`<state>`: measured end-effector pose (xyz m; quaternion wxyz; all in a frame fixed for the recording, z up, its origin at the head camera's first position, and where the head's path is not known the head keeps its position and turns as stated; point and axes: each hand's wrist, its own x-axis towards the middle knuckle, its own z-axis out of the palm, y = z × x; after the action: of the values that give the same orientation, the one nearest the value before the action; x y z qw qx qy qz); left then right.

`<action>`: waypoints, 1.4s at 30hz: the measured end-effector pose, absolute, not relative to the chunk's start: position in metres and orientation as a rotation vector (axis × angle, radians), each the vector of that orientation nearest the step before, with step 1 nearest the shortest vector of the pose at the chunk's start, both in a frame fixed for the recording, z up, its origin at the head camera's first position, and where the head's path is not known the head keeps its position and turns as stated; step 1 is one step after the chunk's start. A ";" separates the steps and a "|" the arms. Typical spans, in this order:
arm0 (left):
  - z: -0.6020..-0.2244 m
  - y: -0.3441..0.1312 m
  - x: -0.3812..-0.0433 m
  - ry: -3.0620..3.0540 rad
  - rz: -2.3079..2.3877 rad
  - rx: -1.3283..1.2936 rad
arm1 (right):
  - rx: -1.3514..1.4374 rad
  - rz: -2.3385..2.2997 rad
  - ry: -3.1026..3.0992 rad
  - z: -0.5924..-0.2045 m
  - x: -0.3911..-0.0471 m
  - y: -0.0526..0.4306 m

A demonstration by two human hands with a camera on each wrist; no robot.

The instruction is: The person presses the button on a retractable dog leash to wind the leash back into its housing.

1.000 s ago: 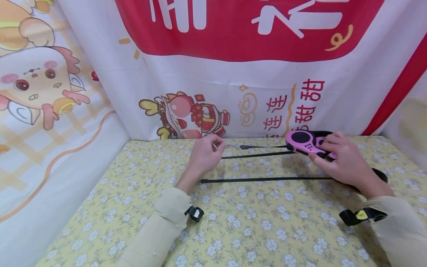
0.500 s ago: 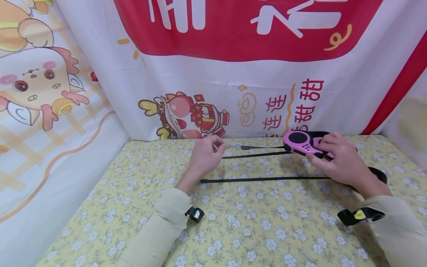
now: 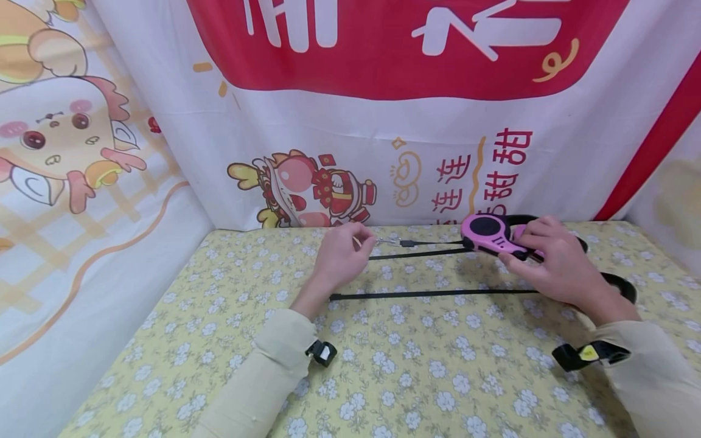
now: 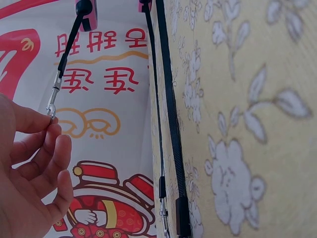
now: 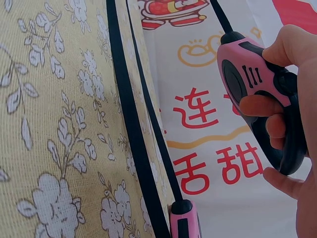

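My left hand pinches the metal snap hook of a retractable dog leash between thumb and forefinger, the other fingers loosely bent. From the hook a short black cord runs right to the leash's pink and black casing. Around the handle of that casing curls my right hand, its thumb on top near the black button part. Hook and casing are held up over the table's far edge.
On the flowered tablecloth a second pink leash casing lies with its cord out to a metal hook. Nearer runs a flat black strap, with a black loop at right. A printed cloth hangs behind.
My right hand has moved slightly left with the leash casing, and the left hand a little to the right. The cord between hook and casing is shorter.
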<state>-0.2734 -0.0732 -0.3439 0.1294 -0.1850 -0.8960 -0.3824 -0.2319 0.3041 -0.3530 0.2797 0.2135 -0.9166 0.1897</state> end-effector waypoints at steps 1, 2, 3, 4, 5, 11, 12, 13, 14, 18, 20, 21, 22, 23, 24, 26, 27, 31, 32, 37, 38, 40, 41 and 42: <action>-0.344 -0.073 -0.273 -2.606 -1.110 -0.539 | 0.582 0.506 -2.451 -0.353 -0.232 0.303; -0.344 -0.073 -0.273 -2.607 -1.108 -0.539 | 0.591 0.504 -2.443 -0.353 -0.232 0.303; -0.344 -0.072 -0.273 -2.608 -1.106 -0.537 | 0.599 0.502 -2.437 -0.353 -0.232 0.302; -0.343 -0.072 -0.272 -2.608 -1.105 -0.537 | 0.609 0.502 -2.430 -0.353 -0.232 0.302; -0.343 -0.072 -0.272 -2.609 -1.104 -0.537 | 0.616 0.502 -2.424 -0.353 -0.232 0.302; -0.343 -0.070 -0.271 -2.606 -1.091 -0.555 | 0.628 0.499 -2.414 -0.353 -0.232 0.300; -0.343 -0.070 -0.270 -2.605 -1.089 -0.559 | 0.629 0.498 -2.413 -0.353 -0.232 0.299; -0.343 -0.069 -0.270 -2.603 -1.085 -0.563 | 0.630 0.498 -2.411 -0.354 -0.232 0.299; -0.343 -0.069 -0.270 -2.603 -1.084 -0.565 | 0.634 0.499 -2.408 -0.354 -0.232 0.299; -0.344 -0.068 -0.269 -2.603 -1.082 -0.570 | 0.651 0.504 -2.393 -0.355 -0.233 0.299; -0.344 -0.068 -0.269 -2.605 -1.080 -0.571 | 0.656 0.505 -2.390 -0.355 -0.233 0.299; -0.344 -0.068 -0.269 -2.606 -1.077 -0.574 | 0.656 0.503 -2.390 -0.355 -0.233 0.298; -0.345 -0.067 -0.269 -2.607 -1.075 -0.576 | 0.657 0.504 -2.391 -0.356 -0.233 0.298; -0.345 -0.067 -0.268 -2.608 -1.072 -0.577 | 0.660 0.506 -2.389 -0.356 -0.233 0.298; -0.345 -0.067 -0.268 -2.608 -1.069 -0.579 | 0.663 0.509 -2.388 -0.356 -0.233 0.298; -0.345 -0.066 -0.268 -2.604 -1.060 -0.588 | 0.673 0.512 -2.383 -0.356 -0.233 0.298; -0.346 -0.066 -0.268 -2.602 -1.056 -0.592 | 0.680 0.514 -2.381 -0.356 -0.234 0.297; -0.346 -0.065 -0.268 -2.596 -1.035 -0.609 | 0.706 0.510 -2.369 -0.356 -0.235 0.297; -0.346 -0.065 -0.269 -2.595 -1.031 -0.613 | 0.709 0.509 -2.368 -0.356 -0.235 0.297; -0.347 -0.064 -0.269 -2.599 -1.024 -0.630 | 0.705 0.505 -2.375 -0.356 -0.235 0.297; -0.347 -0.064 -0.269 -2.601 -1.025 -0.633 | 0.702 0.504 -2.380 -0.355 -0.235 0.297; -0.347 -0.064 -0.269 -2.600 -1.025 -0.642 | 0.697 0.500 -2.391 -0.355 -0.234 0.297; -0.347 -0.063 -0.269 -2.598 -1.022 -0.646 | 0.692 0.498 -2.399 -0.355 -0.234 0.296; -0.346 -0.063 -0.268 -2.599 -1.024 -0.647 | 0.689 0.498 -2.406 -0.355 -0.233 0.296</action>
<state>-0.2681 -0.0628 -0.3461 0.1368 -0.2234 -0.8979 -0.3538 -0.2333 0.2957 -0.3551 0.2905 0.2582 -0.9022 0.1868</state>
